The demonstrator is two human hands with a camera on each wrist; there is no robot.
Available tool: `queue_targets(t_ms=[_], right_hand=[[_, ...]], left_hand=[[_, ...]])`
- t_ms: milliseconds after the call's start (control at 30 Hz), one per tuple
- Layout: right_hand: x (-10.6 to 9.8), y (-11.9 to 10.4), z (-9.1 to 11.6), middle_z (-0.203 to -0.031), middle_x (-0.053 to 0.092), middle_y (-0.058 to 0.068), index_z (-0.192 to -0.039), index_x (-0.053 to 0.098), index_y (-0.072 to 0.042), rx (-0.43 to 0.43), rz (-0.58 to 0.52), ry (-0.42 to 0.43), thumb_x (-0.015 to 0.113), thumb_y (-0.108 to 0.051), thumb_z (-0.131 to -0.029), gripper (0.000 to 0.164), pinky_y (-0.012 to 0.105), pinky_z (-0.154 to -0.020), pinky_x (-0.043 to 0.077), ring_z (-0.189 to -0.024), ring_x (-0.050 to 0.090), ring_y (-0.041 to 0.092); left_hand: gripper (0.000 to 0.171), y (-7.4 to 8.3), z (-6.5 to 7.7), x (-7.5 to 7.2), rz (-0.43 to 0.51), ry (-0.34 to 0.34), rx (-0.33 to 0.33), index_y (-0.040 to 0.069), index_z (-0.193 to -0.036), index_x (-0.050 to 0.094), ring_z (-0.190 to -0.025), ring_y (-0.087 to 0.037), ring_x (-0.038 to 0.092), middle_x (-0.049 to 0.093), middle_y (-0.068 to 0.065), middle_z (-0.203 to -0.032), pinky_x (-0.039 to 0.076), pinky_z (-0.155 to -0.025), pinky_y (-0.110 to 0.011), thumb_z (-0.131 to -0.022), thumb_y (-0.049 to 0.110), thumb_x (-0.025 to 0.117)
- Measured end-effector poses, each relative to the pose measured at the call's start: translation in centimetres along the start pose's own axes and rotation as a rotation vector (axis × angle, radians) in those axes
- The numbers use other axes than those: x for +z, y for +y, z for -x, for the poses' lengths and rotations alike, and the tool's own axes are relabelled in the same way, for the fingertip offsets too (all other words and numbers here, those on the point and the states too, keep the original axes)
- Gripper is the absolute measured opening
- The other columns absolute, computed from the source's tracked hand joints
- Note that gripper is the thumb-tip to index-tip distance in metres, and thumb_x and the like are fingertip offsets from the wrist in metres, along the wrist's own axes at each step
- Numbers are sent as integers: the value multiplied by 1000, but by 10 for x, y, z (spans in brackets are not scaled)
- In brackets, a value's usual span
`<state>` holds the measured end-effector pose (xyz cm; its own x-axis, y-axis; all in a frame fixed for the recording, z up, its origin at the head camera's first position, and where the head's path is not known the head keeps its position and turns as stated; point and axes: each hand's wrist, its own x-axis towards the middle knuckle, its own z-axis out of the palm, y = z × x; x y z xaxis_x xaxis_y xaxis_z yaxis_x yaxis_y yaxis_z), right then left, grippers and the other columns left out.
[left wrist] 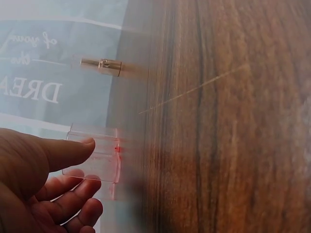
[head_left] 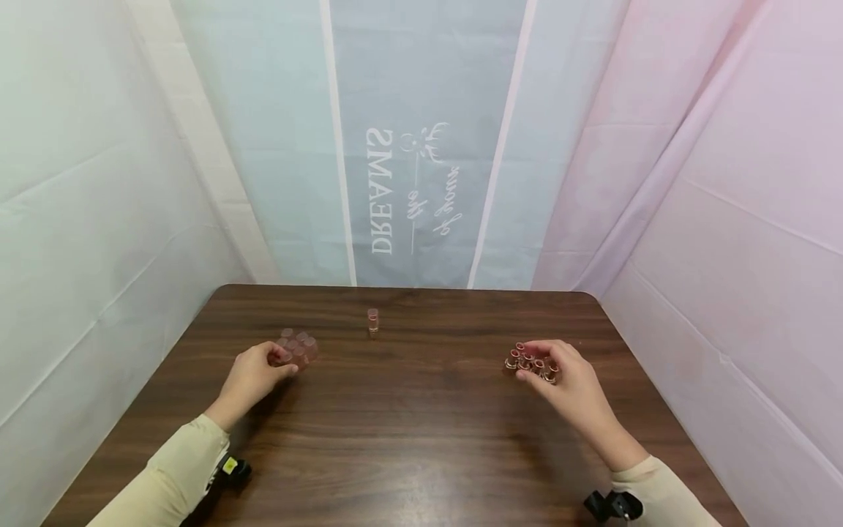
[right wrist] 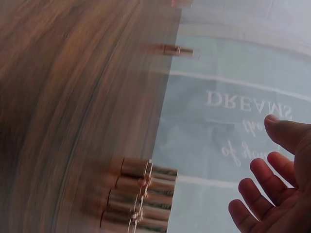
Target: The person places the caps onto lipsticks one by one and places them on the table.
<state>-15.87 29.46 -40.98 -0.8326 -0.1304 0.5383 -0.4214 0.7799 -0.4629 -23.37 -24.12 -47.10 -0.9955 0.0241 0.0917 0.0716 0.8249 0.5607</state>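
Observation:
My left hand [head_left: 253, 373] is at a cluster of several clear, pink-tinted caps [head_left: 301, 347] on the left of the table. In the left wrist view, thumb and loosely bent fingers overlap the clear caps [left wrist: 95, 160], with a gap between thumb and fingertips. On the right, my right hand [head_left: 569, 377] curves beside several gold lipstick-like tubes [head_left: 527, 360] standing close together. The right wrist view has its relaxed fingers [right wrist: 260, 194] spread apart from the gold tubes [right wrist: 141, 194]. Between the groups, far back, one small gold tube with a clear top [head_left: 373, 322] stands upright.
The brown wooden table [head_left: 408, 439] has a back edge against a hanging printed cloth [head_left: 421, 146]. White and pinkish cloth walls stand along both sides. A black wrist camera [head_left: 230, 472] sits on the left sleeve, another [head_left: 612, 505] on the right.

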Motion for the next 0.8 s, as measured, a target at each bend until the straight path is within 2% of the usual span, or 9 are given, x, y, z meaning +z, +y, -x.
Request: queue_targets(t_ms=[167, 300, 400, 600, 700, 800], right_hand=[[-6, 14, -2, -109, 71, 7, -119, 70, -8, 59, 2, -3, 91, -12, -78, 46, 9, -78, 46, -100, 63, 20], [-11, 29, -3, -111, 69, 10, -122, 69, -5, 116, 10, -14, 89, -15, -81, 46, 13, -81, 46, -102, 65, 26], [-15, 40, -3, -114, 69, 13, -125, 67, -5, 166, 10, -48, 87, -17, -83, 48, 22, -84, 48, -106, 64, 28], [-19, 67, -3, -131, 64, 19, -135, 60, -3, 315, -54, -259, 85, -22, -86, 59, 52, -96, 49, -119, 60, 37], [-15, 81, -2, -132, 63, 21, -136, 59, -1, 373, -90, -358, 85, -24, -86, 61, 55, -96, 50, -120, 60, 41], [-11, 92, 1, -127, 65, 21, -133, 61, -1, 406, -122, -417, 85, -21, -86, 56, 50, -91, 53, -117, 62, 41]], left_hand=[[30, 0, 2, -1, -11, -7, -2, 5, -102, 68, -79, -22, 62, 70, -8, -91, 50, -71, -43, -89, 29, 82], [30, 4, 5, -7, -11, 2, 3, 5, -101, 69, -79, -21, 62, 70, -8, -91, 50, -69, -40, -89, 29, 81], [27, 9, 9, -13, 3, 20, 13, 6, -101, 69, -79, -20, 62, 71, -8, -93, 49, -68, -38, -90, 28, 81], [24, 23, 17, -26, 39, 59, 51, 6, -103, 68, -79, -19, 62, 72, -7, -94, 48, -67, -35, -91, 24, 80], [26, 30, 20, -29, 51, 73, 76, 6, -106, 69, -82, -19, 64, 72, -8, -96, 50, -69, -36, -91, 25, 79], [27, 38, 23, -30, 79, 68, 111, 8, -109, 70, -86, -20, 67, 73, -6, -99, 52, -70, -35, -92, 26, 80]])
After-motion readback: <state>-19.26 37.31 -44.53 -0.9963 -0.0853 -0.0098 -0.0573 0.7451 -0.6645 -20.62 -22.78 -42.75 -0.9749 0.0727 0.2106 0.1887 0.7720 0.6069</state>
